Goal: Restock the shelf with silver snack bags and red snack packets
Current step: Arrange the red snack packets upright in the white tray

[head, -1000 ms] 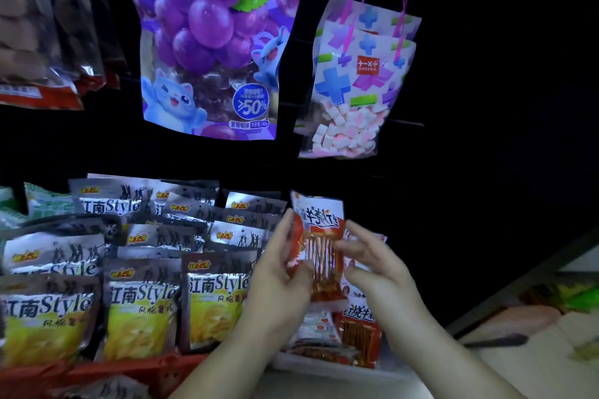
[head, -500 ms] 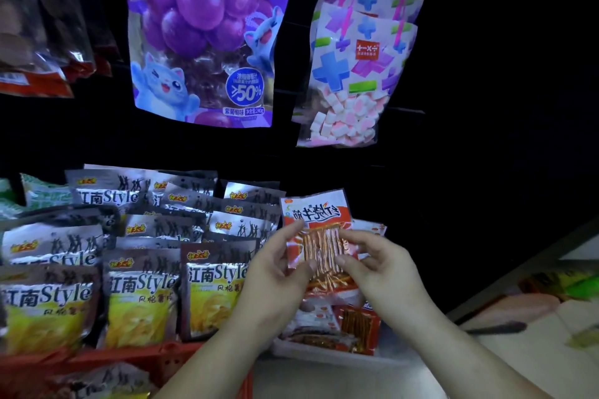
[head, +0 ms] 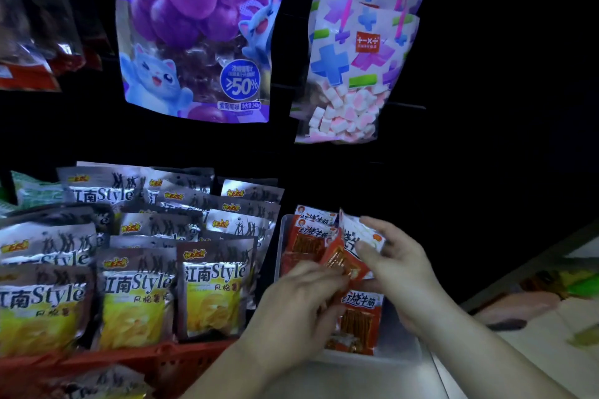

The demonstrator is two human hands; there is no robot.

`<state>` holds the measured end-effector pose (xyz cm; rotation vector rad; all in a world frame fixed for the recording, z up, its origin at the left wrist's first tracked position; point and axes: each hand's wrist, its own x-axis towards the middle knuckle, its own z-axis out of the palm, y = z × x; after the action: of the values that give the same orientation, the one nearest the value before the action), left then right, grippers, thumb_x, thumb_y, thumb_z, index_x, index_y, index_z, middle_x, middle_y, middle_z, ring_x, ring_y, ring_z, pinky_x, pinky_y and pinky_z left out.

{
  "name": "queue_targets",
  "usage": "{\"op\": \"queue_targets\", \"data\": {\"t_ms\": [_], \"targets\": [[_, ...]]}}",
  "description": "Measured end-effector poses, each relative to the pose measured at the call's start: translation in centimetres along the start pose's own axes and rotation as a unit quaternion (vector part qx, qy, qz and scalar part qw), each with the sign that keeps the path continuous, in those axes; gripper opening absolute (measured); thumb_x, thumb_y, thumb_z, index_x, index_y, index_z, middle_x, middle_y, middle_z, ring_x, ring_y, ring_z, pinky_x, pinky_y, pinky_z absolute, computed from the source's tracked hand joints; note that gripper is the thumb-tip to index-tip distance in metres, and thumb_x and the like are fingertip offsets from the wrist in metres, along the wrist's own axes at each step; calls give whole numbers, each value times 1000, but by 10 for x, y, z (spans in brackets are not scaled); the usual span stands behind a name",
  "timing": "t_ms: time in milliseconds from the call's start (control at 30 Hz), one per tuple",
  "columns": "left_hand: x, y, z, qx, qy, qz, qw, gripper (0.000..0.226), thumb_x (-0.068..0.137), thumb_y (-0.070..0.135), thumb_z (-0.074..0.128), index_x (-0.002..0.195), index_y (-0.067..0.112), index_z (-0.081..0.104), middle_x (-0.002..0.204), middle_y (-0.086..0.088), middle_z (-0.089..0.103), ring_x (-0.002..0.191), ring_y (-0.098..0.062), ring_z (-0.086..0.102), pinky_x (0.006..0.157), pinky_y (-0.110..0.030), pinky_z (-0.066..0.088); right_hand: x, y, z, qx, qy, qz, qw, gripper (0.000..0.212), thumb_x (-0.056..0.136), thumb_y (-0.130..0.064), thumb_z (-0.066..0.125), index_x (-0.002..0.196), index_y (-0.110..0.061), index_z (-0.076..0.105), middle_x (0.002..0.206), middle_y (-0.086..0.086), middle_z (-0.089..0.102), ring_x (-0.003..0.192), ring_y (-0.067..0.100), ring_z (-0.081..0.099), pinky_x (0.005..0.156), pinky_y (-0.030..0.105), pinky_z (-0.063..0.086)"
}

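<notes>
Both hands hold one red snack packet (head: 348, 256), tilted over a clear tray (head: 280, 246) of more red packets (head: 311, 236). My left hand (head: 298, 304) pinches its lower left corner. My right hand (head: 395, 266) grips its white upper end with thumb and fingers. Another red packet (head: 359, 317) stands at the tray's front. Several silver snack bags (head: 214, 291) with yellow fronts stand in rows in a red crate (head: 181, 359) to the left.
A purple grape candy bag (head: 194, 32) and a marshmallow bag (head: 353, 68) with pink handles hang above on a dark wall. Dark snack bags (head: 32, 26) hang at the upper left. A pale counter (head: 534, 343) lies at the lower right.
The packet was held upright with its front facing me; it has since dropped lower and tilted rightwards over the tray. Both hands moved down with it.
</notes>
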<state>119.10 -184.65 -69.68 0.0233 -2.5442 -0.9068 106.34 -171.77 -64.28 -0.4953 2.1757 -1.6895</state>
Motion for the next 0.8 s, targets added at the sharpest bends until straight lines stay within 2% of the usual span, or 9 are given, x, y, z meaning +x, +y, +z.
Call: {"op": "queue_targets", "data": {"t_ms": [133, 233, 300, 367, 467, 533, 633, 700, 800], "targets": [[1, -23, 6, -48, -11, -92, 995, 49, 95, 55, 59, 140, 36, 59, 145, 26, 51, 132, 12, 38, 115, -26, 39, 25, 22, -4, -73, 27, 8, 997, 28, 97, -11, 63, 103, -35, 75, 91, 14, 75, 73, 31, 69, 67, 45, 59], [8, -45, 8, -76, 25, -170, 982, 45, 96, 42, 64, 140, 33, 58, 134, 30, 49, 123, 10, 45, 112, -26, 42, 48, 34, 4, -112, 23, -14, 993, 9, 94, -20, 67, 98, -26, 73, 89, 20, 70, 68, 41, 62, 63, 53, 55], [13, -59, 9, -80, 49, -209, 973, 48, 96, 33, 66, 143, 30, 55, 132, 26, 49, 119, 9, 43, 107, -19, 40, 64, 40, 13, -184, -6, -64, 981, 16, 100, -17, 63, 89, -28, 67, 87, 8, 66, 63, 26, 54, 65, 41, 50], [17, -71, 9, -106, 57, -235, 964, 48, 96, 30, 66, 143, 31, 54, 130, 23, 50, 117, 7, 44, 102, -20, 41, 79, 48, 24, -245, -30, -101, 964, 18, 103, -16, 60, 95, -32, 62, 91, -9, 61, 78, 5, 56, 80, 34, 50], [23, -87, 13, -125, 54, -253, 958, 46, 94, 28, 67, 139, 35, 57, 128, 21, 54, 118, -1, 51, 102, -31, 50, 96, 76, 35, -320, -111, -80, 937, 29, 102, -17, 61, 92, -44, 61, 92, -17, 63, 81, 2, 61, 73, 25, 55], [25, -96, 18, -112, 51, -256, 959, 46, 93, 25, 67, 137, 34, 59, 128, 19, 57, 117, -4, 56, 99, -33, 53, 94, 100, 43, -368, -201, -14, 908, 25, 98, -14, 63, 101, -39, 68, 100, -12, 67, 85, 7, 64, 73, 30, 59], [27, -104, 28, -96, 34, -258, 961, 44, 94, 16, 63, 135, 30, 61, 123, 19, 55, 113, 0, 53, 94, -19, 46, 91, 110, 47, -365, -326, 63, 870, 34, 91, -17, 72, 123, -28, 71, 112, -8, 69, 93, 4, 65, 78, 27, 57], [30, -108, 32, -83, 9, -254, 964, 42, 93, 12, 60, 130, 32, 64, 123, 17, 57, 111, -1, 55, 93, -17, 45, 101, 101, 45, -322, -327, 68, 886, 31, 87, -30, 79, 118, -32, 74, 103, -11, 71, 88, 2, 67, 79, 25, 58], [41, -117, 38, -51, -30, -250, 966, 41, 92, 13, 56, 124, 36, 67, 118, 11, 62, 105, -8, 62, 87, -28, 55, 128, 94, 42, -286, -188, 7, 940, 25, 93, -37, 74, 116, -28, 71, 102, -11, 69, 91, 5, 65, 85, 29, 56]]}}
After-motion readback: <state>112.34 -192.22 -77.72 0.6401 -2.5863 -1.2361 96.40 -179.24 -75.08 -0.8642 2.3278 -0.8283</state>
